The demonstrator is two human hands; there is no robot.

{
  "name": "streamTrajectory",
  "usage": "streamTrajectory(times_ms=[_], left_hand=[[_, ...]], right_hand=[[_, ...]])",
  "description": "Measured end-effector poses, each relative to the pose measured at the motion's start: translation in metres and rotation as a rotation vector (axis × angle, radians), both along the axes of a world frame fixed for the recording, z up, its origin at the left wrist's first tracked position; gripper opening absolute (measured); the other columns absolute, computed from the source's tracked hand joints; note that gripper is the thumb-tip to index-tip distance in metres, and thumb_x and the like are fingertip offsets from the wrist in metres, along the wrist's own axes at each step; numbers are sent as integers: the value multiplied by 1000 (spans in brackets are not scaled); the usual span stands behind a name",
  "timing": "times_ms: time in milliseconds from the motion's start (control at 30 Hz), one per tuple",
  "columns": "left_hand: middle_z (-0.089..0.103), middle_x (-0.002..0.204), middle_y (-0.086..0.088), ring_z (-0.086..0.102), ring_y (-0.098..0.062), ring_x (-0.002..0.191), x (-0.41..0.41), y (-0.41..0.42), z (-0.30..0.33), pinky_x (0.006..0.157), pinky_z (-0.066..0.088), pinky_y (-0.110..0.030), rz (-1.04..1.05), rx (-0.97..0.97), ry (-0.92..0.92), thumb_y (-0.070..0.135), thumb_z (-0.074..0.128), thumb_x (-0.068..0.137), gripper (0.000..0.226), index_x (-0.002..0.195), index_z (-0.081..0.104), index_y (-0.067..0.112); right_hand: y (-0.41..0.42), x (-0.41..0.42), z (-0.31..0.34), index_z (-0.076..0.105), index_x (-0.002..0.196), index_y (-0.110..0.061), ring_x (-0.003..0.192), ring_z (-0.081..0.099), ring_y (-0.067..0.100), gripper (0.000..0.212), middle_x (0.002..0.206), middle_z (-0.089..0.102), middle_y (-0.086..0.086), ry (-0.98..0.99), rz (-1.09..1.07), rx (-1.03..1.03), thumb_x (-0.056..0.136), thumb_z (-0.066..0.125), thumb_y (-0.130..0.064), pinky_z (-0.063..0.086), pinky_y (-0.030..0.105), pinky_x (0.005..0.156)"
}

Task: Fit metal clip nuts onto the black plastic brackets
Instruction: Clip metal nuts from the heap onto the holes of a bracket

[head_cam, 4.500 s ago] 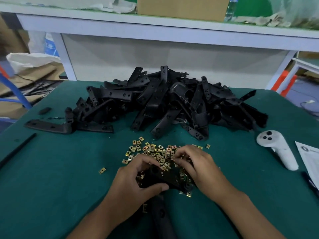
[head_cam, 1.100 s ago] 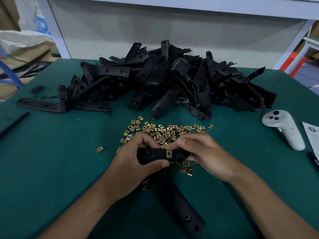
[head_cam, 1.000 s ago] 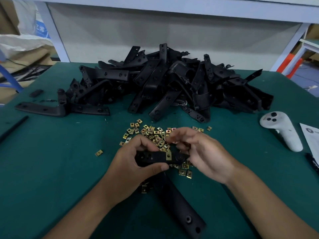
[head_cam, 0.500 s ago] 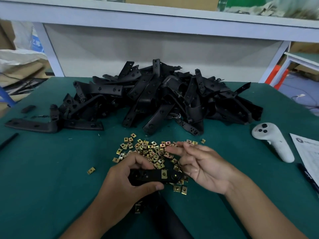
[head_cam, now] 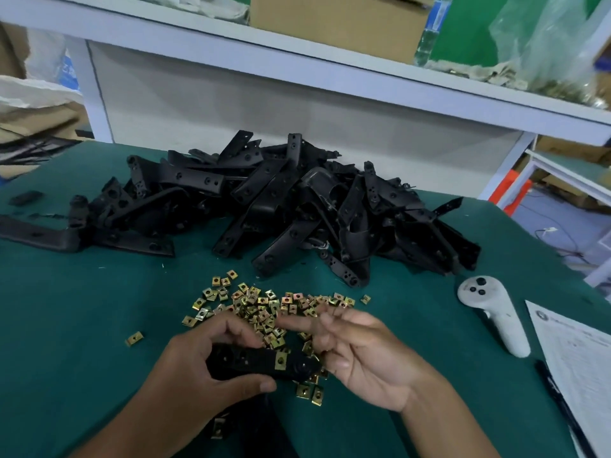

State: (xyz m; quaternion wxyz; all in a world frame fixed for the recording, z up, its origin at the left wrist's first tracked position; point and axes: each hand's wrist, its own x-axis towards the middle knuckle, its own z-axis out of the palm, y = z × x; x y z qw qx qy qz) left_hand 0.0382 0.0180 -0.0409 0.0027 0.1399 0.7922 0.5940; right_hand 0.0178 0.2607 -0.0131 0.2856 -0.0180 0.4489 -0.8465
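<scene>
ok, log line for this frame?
left hand grips bracket | one clip nut fitted | right hand open over loose nuts | bracket pile behind

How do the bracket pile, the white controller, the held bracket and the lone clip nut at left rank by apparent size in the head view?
1. bracket pile
2. white controller and held bracket: look alike; nearness makes it unsure
3. lone clip nut

Green-topped table (head_cam: 82,309); white shelf (head_cam: 297,64) above holding a cardboard box (head_cam: 334,21)
</scene>
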Motion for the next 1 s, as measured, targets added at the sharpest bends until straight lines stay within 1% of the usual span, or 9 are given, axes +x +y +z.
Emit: streamTrajectory(times_ms=[167,267,367,433,533,633,700,833,1000], left_hand=[[74,82,11,68,-3,64,0,3,2,56,52,-12,2,30,-30,78,85,36,64,84,71,39],[74,89,13,71,-5,72,1,3,3,61,57,-17,-9,33,-59,74,86,39,63,90,73,40],[71,99,17,70,-8,83,2,3,0,68,58,-21,-52,29,-80,71,80,61,51,103,67,47],[64,110,23,68,-6,92,2,3,-3,75,57,-25,-106,0,-111,63,71,78,41,114,53,57],[58,120,25,66,-10,99,3,2,-6,85,58,-35,-185,7,-166,62,61,81,45,120,40,63],[64,119,18,69,-15,94,3,1,-4,81,58,-35,-194,50,-202,65,62,80,41,117,46,57],[71,108,8,71,-14,89,1,1,-1,74,57,-24,-179,152,-224,59,74,76,38,108,58,46],[75,102,-4,72,-18,95,-3,-1,1,80,56,-22,-192,265,-191,43,87,73,34,101,73,29],[76,109,1,72,-15,102,-4,3,0,85,55,-20,-212,224,-184,45,83,76,37,109,75,33]], right_hand=[[-2,3,-1,60,109,-3,53,49,3,25,102,75,13,23,-70,172,92,65,-21,39,13,44],[-9,3,0,78,100,-9,53,45,2,25,77,66,1,110,-126,258,81,70,-22,35,14,47],[-14,5,0,70,104,-6,54,45,3,29,75,66,3,153,-147,313,80,72,-23,34,15,49],[-17,6,-1,68,92,-13,56,46,5,23,76,68,5,184,-159,354,77,76,-29,36,17,51],[-22,8,0,75,86,-20,69,61,10,13,80,70,3,212,-166,392,78,75,-31,49,23,61],[-22,9,1,78,94,-21,85,70,11,15,84,72,-1,223,-175,401,83,70,-25,56,23,71],[-21,9,3,76,100,-18,92,72,15,18,85,74,0,224,-191,397,83,70,-23,58,25,73],[-22,12,8,74,89,-18,75,69,10,14,80,73,0,231,-192,423,77,76,-26,54,20,62],[-26,16,10,79,88,-24,58,57,-2,9,74,68,-8,327,-135,479,80,76,-24,43,11,53]])
